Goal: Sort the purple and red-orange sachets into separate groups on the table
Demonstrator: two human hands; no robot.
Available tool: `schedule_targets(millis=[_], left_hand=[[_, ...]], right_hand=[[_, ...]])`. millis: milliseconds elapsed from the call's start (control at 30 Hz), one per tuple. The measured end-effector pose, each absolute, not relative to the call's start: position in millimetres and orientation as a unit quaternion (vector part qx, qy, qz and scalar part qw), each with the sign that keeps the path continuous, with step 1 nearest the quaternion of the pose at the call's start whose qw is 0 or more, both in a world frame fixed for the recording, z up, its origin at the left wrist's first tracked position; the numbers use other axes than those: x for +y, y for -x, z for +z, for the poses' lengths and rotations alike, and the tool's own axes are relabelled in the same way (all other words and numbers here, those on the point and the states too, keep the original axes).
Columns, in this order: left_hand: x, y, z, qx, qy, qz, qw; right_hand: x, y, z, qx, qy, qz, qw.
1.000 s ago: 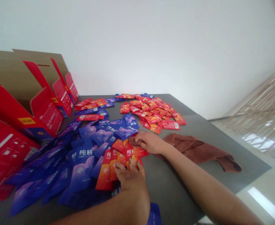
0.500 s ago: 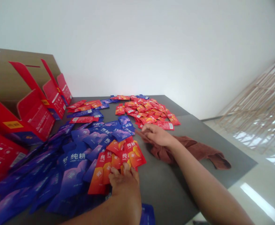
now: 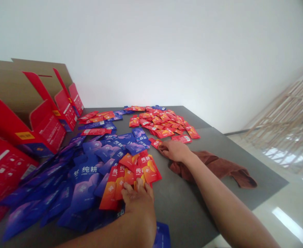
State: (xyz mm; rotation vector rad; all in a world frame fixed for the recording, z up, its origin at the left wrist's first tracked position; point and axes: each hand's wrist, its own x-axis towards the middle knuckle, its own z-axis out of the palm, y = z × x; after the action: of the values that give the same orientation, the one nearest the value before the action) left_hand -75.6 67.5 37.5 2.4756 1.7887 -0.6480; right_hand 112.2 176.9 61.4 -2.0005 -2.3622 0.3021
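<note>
My left hand [image 3: 139,199] rests on a cluster of red-orange packets [image 3: 150,167], fingers spread over their lower ends. These packets overlap on top of many blue-purple packets [image 3: 88,186] spread across the left side. My right hand [image 3: 175,150] is reached forward, its fingers curled down on the near end of a single red packet [image 3: 155,143]. That packet lies at the near edge of a heap of red packets [image 3: 164,124]. Under and beside my right wrist lies a crumpled brown cloth [image 3: 218,167].
Red boxes with raised flaps [image 3: 48,127] stand in a row along the left, with tan cardboard [image 3: 3,79] behind them. A white wall [image 3: 151,55] rises beyond the grey table [image 3: 190,210]. Wooden slats [image 3: 288,103] stand off to the right.
My right hand has let go of the cloth's edge and come down onto the red packet. My left hand stays on the red-orange packets. The view has shifted slightly.
</note>
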Motion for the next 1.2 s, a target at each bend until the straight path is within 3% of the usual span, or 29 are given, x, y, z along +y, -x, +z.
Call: schedule_targets(millis=[100, 200, 300, 433, 500, 600, 767, 1033, 1200], left_hand=[[70.4, 74.3, 24.2, 0.587, -0.785, -0.2, 0.008], [71.6, 73.4, 18.9, 0.594, -0.777, -0.208, 0.008], [70.2, 74.0, 19.1, 0.591, -0.78, -0.207, -0.003], [66.7, 75.3, 18.5, 0.585, -0.786, -0.199, -0.027], [65.1, 74.9, 17.2, 0.584, -0.786, -0.199, -0.035], [63.5, 73.5, 16.4, 0.585, -0.785, -0.197, -0.053], [64.6, 72.1, 23.7, 0.59, -0.78, -0.21, -0.017], [66.8, 72.2, 41.9, 0.584, -0.785, -0.205, 0.01], [66.0, 71.2, 41.3, 0.583, -0.775, -0.24, 0.031]], right_hand=[[162.6, -102.9, 69.5, -0.79, 0.594, 0.155, 0.016], [153.6, -98.9, 74.9, -0.811, 0.498, 0.307, 0.008], [155.9, -105.0, 72.7, -0.797, 0.452, 0.394, 0.073], [174.9, -117.9, 57.5, -0.738, 0.6, 0.23, 0.207], [185.3, -118.1, 48.7, -0.728, 0.647, 0.131, 0.186], [190.8, -108.0, 39.5, -0.765, 0.63, 0.079, 0.109], [166.0, -82.3, 42.1, -0.82, 0.557, 0.116, 0.059], [151.9, -91.4, 63.5, -0.811, 0.545, 0.194, 0.084], [159.3, -93.4, 49.7, -0.855, 0.423, 0.289, 0.077]])
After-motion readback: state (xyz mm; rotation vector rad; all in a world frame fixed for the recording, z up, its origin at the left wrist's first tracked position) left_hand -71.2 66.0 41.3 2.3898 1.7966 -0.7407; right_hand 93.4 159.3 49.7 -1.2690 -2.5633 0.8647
